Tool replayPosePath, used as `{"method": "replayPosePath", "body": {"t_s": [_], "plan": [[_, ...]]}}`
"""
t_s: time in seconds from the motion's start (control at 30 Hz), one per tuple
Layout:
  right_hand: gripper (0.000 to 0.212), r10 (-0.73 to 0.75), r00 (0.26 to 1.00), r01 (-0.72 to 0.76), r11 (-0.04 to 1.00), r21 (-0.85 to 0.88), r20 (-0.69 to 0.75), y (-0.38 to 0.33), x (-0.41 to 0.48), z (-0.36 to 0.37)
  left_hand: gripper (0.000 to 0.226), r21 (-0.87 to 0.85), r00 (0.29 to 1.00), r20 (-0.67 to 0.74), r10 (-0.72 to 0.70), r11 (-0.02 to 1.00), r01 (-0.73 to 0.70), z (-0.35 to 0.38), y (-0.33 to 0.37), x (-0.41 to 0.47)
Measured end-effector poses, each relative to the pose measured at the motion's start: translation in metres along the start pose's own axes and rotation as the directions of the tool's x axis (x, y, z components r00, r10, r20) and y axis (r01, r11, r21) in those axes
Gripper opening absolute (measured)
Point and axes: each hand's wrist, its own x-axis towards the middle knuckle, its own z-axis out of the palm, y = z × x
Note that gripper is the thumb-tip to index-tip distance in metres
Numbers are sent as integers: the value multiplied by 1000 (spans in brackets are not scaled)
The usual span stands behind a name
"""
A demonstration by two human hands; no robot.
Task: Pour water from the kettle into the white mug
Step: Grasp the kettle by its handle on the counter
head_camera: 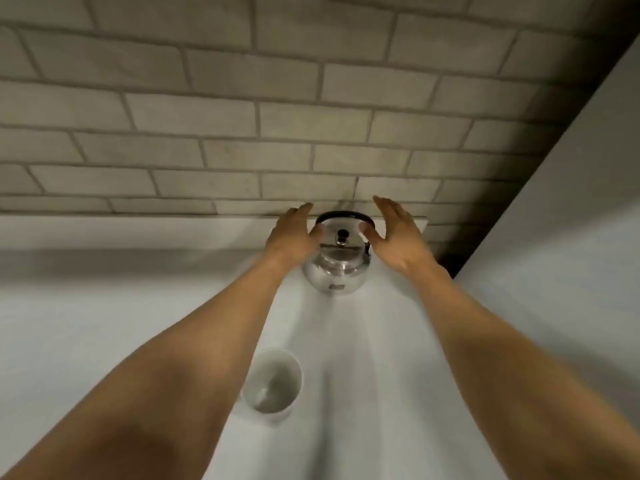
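Observation:
A shiny steel kettle (337, 268) with a black arched handle and a black lid knob stands upright on the white counter (104, 323), close to the brick wall. My left hand (292, 237) hovers at the kettle's left side and my right hand (398, 233) at its right side, both with fingers spread and holding nothing. Neither hand clearly touches the kettle. The white mug (272, 389) stands upright nearer to me, between my forearms; its inside looks empty.
A wall of pale bricks (242, 116) rises right behind the kettle. A tall white panel (571, 220) borders the counter on the right, with a dark gap in the corner.

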Motion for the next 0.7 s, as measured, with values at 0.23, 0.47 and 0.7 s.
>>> {"method": "replayPosePath", "body": {"t_s": [0.23, 0.47, 0.7], "plan": [[69, -94, 977, 84, 995, 61, 193, 25, 44, 32, 51, -69, 999, 1, -54, 996, 54, 36, 1, 32], [46, -201, 969, 190, 978, 92, 140, 26, 53, 45, 27, -111, 992, -121, -15, 994, 1, 46, -2, 28], [30, -206, 973, 180, 961, 209, 107, 21, 33, 31, 26, -141, 996, -84, -2, 990, -10, 36, 12, -3]]}}
